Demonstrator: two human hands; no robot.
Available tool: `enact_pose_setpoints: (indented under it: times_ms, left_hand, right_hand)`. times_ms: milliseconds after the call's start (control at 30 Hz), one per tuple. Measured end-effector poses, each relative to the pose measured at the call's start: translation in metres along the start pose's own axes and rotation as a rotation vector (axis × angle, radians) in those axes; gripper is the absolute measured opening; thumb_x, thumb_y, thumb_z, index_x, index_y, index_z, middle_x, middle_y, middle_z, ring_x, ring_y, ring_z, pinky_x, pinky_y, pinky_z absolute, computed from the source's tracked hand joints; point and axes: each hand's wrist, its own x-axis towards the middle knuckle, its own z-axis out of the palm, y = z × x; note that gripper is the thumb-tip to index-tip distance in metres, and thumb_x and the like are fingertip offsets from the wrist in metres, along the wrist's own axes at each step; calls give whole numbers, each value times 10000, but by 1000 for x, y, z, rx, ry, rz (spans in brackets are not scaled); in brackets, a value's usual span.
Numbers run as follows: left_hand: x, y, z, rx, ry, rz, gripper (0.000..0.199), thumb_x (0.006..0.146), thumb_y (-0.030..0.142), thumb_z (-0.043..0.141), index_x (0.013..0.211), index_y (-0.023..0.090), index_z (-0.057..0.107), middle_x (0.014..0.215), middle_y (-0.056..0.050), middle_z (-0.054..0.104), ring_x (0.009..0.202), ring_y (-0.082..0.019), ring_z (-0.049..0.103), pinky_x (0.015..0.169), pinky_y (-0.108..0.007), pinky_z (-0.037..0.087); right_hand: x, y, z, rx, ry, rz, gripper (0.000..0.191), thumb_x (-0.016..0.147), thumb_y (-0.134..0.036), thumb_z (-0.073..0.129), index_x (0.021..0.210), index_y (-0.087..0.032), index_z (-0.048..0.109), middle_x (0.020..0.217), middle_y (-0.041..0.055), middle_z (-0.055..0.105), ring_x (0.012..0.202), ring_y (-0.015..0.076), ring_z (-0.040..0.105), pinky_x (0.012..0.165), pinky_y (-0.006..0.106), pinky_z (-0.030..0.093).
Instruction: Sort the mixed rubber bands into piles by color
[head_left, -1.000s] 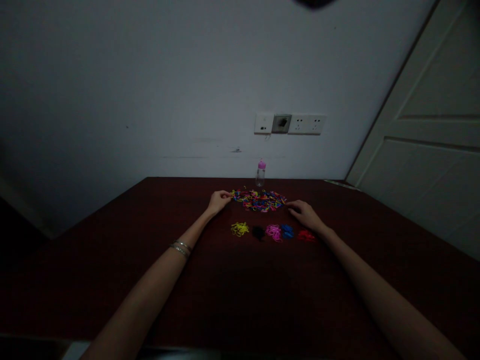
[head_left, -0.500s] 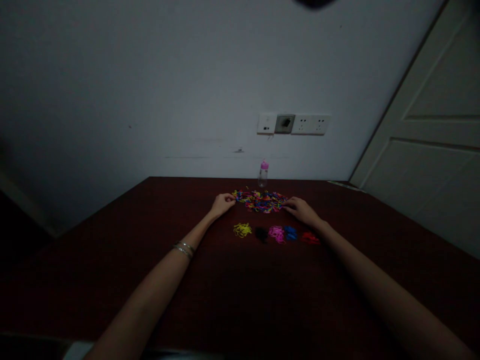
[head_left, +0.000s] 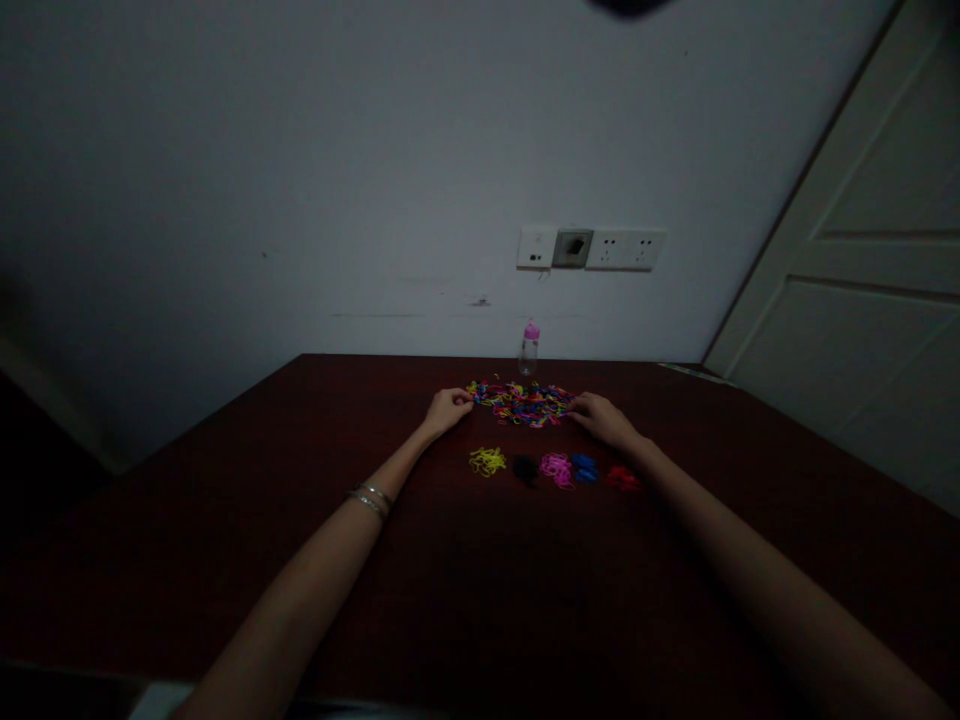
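Note:
A mixed heap of small coloured rubber bands point(head_left: 523, 404) lies on the dark red table between my two hands. My left hand point(head_left: 448, 408) is at its left edge, thumb and fingers pinched together at the nearest bands. At the right edge of the heap my right hand point(head_left: 601, 416) has its fingertips brought together low on the bands. Whatever either pinch holds is too small and dark to make out. Nearer to me lie separate piles of single colours: yellow bands point(head_left: 487, 461), black bands point(head_left: 525, 469), pink bands point(head_left: 556, 469), blue bands point(head_left: 583, 467) and red bands point(head_left: 622, 478).
Behind the heap a clear bottle with a pink top point(head_left: 529, 350) stands close to the wall. Sockets point(head_left: 621, 249) are set in the wall above it. A white panelled door point(head_left: 862, 300) is on the right. The table point(head_left: 450, 580) reaches back to the wall.
The whole view has shifted very slightly. Both hands stay at the two edges of the heap, and the piles look the same.

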Motion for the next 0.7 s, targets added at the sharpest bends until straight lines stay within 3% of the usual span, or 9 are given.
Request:
enact_pose_setpoints:
  times_ms: [300, 700]
  left_hand:
    - [-3, 8, -3, -3, -8, -9, 251, 677, 267, 574, 841, 126, 701, 637, -12, 598, 632, -125, 521, 612, -222, 398]
    - [-1, 5, -2, 11, -5, 1, 224, 693, 245, 573, 833, 125, 701, 661, -20, 621, 623, -119, 524, 597, -210, 385]
  right_hand:
    - [3, 2, 2, 4, 9, 55, 163, 797, -255, 541, 869, -201, 677, 956, 76, 643, 899, 195, 587, 813, 293, 435]
    - [7, 6, 3, -1, -11, 157, 166, 780, -299, 553, 853, -213, 675, 924, 58, 665, 842, 183, 607, 708, 252, 440]
